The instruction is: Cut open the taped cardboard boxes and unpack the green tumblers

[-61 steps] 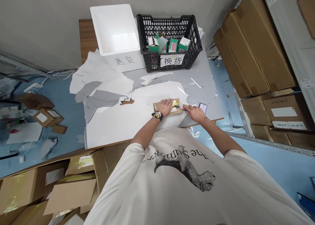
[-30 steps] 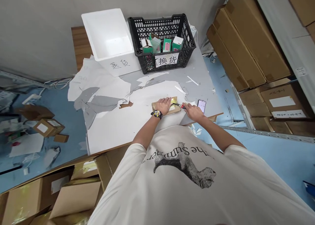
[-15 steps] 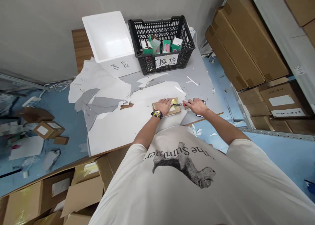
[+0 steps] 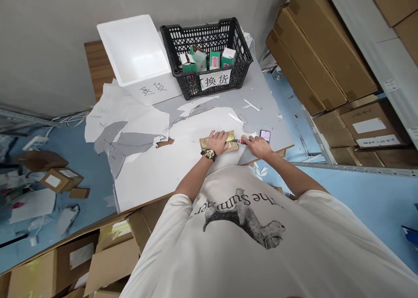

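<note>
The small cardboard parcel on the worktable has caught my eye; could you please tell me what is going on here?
A person's left hand lies over the parcel, while the right hand grips a red-handled cutter, its blade pointing at the parcel's right part; whether it is cutting is too small to tell. A phone lies near the right hand. Farther back, a black crate holds small green-and-white boxes, beside a white bin.

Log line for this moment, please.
left hand: on carton | right hand: gripping cutter, blade over carton | phone: beside right hand
</note>
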Motion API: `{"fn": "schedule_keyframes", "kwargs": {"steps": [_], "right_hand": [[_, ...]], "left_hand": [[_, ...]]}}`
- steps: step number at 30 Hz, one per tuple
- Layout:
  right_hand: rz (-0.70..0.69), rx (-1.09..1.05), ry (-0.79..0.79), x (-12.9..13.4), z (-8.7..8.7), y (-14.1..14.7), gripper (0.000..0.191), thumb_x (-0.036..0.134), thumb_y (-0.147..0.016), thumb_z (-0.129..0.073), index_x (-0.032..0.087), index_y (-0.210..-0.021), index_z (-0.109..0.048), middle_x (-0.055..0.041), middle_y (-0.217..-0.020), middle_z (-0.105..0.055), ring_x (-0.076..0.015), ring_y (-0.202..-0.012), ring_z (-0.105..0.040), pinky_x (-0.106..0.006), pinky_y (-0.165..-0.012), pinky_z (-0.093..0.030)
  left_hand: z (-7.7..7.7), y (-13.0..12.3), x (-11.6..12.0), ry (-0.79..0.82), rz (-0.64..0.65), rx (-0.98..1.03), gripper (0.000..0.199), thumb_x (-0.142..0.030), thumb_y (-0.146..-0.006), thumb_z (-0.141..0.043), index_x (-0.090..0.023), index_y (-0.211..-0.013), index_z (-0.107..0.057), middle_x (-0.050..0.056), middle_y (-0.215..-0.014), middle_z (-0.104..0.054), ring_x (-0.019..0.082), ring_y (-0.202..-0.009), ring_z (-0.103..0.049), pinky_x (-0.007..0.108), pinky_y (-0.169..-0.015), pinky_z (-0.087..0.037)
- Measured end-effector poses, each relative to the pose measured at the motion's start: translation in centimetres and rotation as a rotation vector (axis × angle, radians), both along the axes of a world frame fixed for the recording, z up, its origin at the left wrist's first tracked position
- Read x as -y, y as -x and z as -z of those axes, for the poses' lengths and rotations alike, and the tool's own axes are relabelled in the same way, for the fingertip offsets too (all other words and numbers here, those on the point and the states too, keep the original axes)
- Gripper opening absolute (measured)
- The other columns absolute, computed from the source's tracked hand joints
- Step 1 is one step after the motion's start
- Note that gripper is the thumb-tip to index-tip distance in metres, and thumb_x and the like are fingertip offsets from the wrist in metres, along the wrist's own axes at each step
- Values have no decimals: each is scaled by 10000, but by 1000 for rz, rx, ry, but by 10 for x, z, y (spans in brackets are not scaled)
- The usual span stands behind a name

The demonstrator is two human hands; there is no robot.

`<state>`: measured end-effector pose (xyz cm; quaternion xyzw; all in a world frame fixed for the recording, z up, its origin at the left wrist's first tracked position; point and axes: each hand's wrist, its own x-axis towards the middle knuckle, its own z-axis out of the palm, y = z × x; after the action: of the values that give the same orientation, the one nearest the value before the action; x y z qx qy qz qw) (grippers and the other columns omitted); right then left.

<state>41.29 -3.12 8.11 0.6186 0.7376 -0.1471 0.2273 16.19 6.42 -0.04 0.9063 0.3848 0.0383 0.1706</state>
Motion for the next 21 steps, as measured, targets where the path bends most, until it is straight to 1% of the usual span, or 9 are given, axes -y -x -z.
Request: {"fn": "schedule_keyframes", "kwargs": {"steps": [3,5,7,11,13,15,17,18,21], "right_hand": [[4,0,7,2,-1,3,646,317,-1247,-306,220,-1878,-404,-252,-1584,-701,-396,-1275,-723,-439,-997,-489],[1,2,9,2,-3,5,650,308,-1242,-302,218,-1878,-405,-258,-1579,-702,-401,-1262,-732,-447,-998,-498],[-6,2,11,1,-6,7,653,290,-1236,-298,213,-1875,-407,-264,-1565,-706,-402,-1251,-742,-449,-991,-505],[-20,-6,27,1,-17,3,632,291,-1232,-325,207,-1847,-446,-267,-1528,-725,-405,-1244,-757,-452,-983,-521],[16,-28,40,4,-24,-5,612,327,-1234,-370,216,-1826,-480,-257,-1505,-744,-404,-1229,-770,-451,-984,-534],[116,-104,42,8,-30,-16,576,357,-1242,-395,224,-1784,-536,-231,-1478,-773,-391,-1232,-783,-432,-988,-549],[263,-253,50,12,-34,-23,533,377,-1256,-377,210,-1707,-607,-191,-1380,-824,-355,-1200,-803,-393,-971,-566],[341,-348,68,12,-34,-25,518,389,-1263,-354,198,-1647,-646,-166,-1295,-847,-329,-1140,-818,-368,-941,-578],[551,-589,182,10,-29,-16,512,410,-1271,-275,189,-1365,-727,-95,-1051,-846,-244,-822,-805,-310,-767,-595]], "left_hand": [[3,-3,1,7,-1,12,511,-276,-1146,-577,-270,-1634,-731,175,-1698,-709,365,-1471,-718,593,-1390,-418],[5,-3,0,25,-2,25,513,-296,-1161,-573,-283,-1649,-730,172,-1738,-684,366,-1531,-687,590,-1372,-448],[7,-2,0,36,1,34,515,-328,-1179,-561,-275,-1663,-726,173,-1764,-664,365,-1581,-657,588,-1377,-450],[9,0,1,30,7,38,530,-328,-1201,-515,-247,-1688,-708,172,-1775,-656,351,-1599,-647,567,-1380,-451],[11,1,2,24,9,43,536,-313,-1196,-522,-242,-1698,-700,169,-1775,-658,348,-1582,-658,561,-1362,-473],[14,1,1,24,4,54,532,-304,-1181,-554,-245,-1686,-710,164,-1771,-663,349,-1565,-669,564,-1343,-496],[18,1,0,33,-7,71,515,-308,-1163,-594,-251,-1655,-736,155,-1753,-682,354,-1554,-679,577,-1329,-511],[19,1,-1,37,-13,80,505,-316,-1157,-608,-254,-1637,-749,153,-1740,-695,358,-1548,-685,585,-1326,-515],[22,1,-3,36,-25,97,486,-364,-1156,-625,-249,-1604,-774,157,-1711,-718,366,-1531,-703,600,-1323,-520]]}}
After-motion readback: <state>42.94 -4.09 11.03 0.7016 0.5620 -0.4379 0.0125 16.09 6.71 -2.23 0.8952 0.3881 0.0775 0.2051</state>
